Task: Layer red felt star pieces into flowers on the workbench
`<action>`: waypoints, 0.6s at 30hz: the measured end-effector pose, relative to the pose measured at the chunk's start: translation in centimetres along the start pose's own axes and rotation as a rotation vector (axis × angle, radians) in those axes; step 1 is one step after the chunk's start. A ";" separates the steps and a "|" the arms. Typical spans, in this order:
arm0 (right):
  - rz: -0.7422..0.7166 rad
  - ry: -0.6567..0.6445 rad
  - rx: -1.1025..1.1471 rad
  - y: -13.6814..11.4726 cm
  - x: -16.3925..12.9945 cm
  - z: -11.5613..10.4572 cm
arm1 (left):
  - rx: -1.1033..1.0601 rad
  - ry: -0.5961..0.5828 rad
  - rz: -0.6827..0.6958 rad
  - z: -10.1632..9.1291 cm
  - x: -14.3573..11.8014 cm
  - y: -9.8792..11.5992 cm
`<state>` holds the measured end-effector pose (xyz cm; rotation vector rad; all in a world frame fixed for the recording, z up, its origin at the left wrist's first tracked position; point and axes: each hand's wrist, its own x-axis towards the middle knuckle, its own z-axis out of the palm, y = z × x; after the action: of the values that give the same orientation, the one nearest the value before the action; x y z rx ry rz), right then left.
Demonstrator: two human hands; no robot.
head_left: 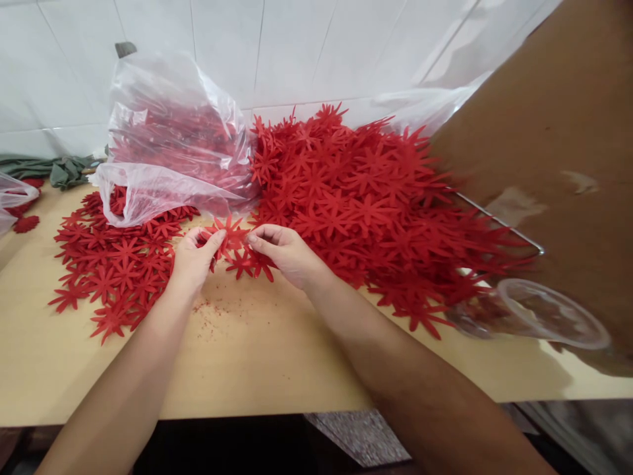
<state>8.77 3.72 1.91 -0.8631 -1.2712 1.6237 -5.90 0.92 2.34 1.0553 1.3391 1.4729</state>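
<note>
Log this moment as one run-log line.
left hand: pinching red flower cutout | right hand: pinching same cutout | big cutout pile: right | plastic bag: behind | table

Both bare forearms come up from the bottom edge of the frame and angle toward each other, meeting a little left of centre. The left hand (pixel 194 258) sits just left of the middle, wrist straight, back of the hand toward the camera, thumb and forefinger pinched together at its upper right. The right hand (pixel 283 251) lies just right of it, palm turned down, fingers curled leftward with the tips drawn close to the thumb. The fingertips of the two hands nearly meet. The right forearm looks darker, lying in shadow.
</note>
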 end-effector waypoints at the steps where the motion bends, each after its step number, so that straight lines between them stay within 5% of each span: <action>1: 0.018 0.011 0.021 0.0 0.0 0.0 | 0.015 0.012 0.007 0.0 0.1 0.0; 6: 0.087 0.037 0.037 0.2 0.2 0.1 | 0.063 0.022 0.053 0.2 0.0 -0.2; 12: 0.111 0.082 0.031 0.5 0.4 -0.2 | -0.043 -0.106 0.021 0.2 0.1 -0.9; 18: 0.148 -0.063 0.062 -0.1 0.1 -0.3 | -0.018 -0.093 -0.053 0.3 0.2 -1.0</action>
<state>9.03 3.89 1.97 -0.8916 -1.2177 1.8104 -5.58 1.26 1.32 1.0557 1.2764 1.3778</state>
